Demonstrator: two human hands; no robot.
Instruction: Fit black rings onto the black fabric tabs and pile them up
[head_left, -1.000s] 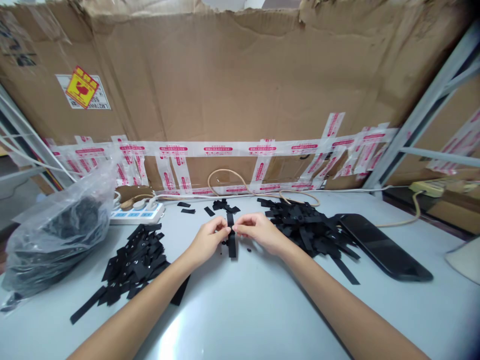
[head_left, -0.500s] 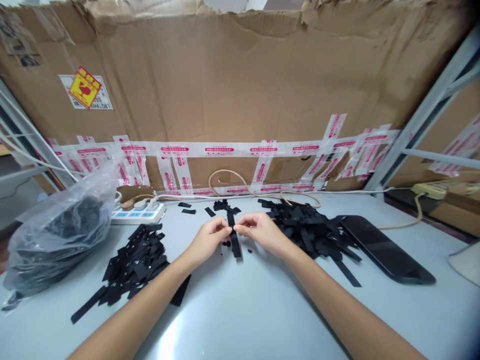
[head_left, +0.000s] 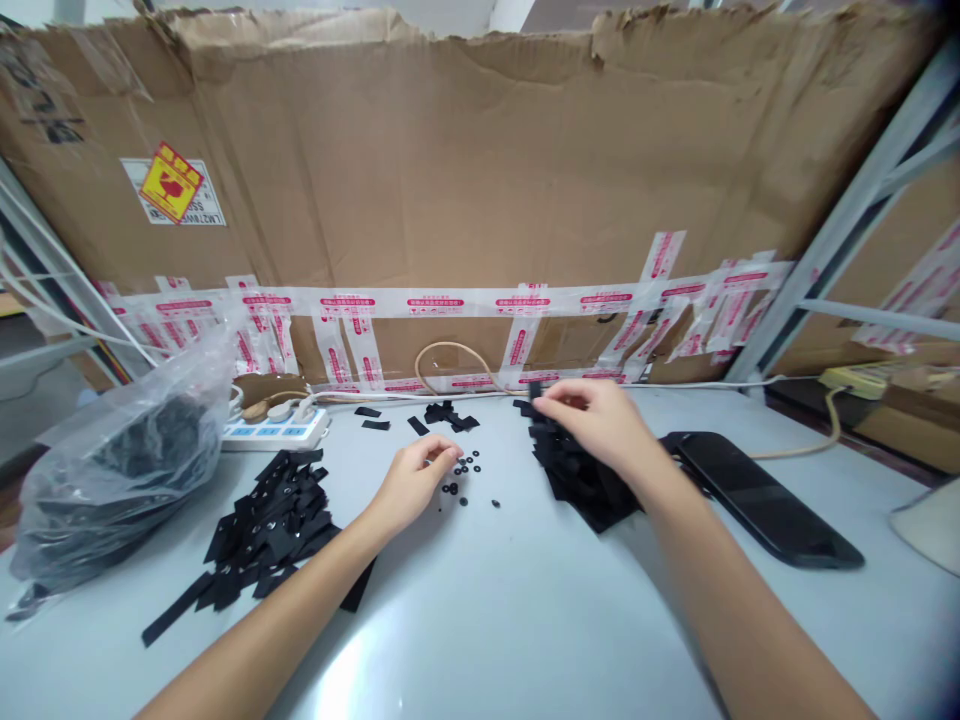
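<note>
My right hand (head_left: pixel 592 420) is closed on a black fabric strip (head_left: pixel 535 391) over the right-hand pile of black strips (head_left: pixel 574 475), which the hand and forearm partly cover. My left hand (head_left: pixel 415 480) hovers at the middle of the table, thumb and fingertips pinched together; whether anything tiny is between them is hidden. Just beside its fingertips lie several small black rings (head_left: pixel 477 469). Another heap of black strips (head_left: pixel 281 525), some with shiny round eyelets, lies left of my left forearm.
At left stand a clear plastic bag (head_left: pixel 127 480) of dark pieces and a white power strip (head_left: pixel 281 432). Short black scraps (head_left: pixel 450 415) lie near the back. A black phone-like device (head_left: pixel 765 500) lies right. A taped cardboard sheet (head_left: pixel 450 180) walls off the back.
My right hand has moved right, from the table's middle to the right-hand pile. The strip both hands pinched has left the middle, uncovering the small rings. My left hand has stayed nearly in place.
</note>
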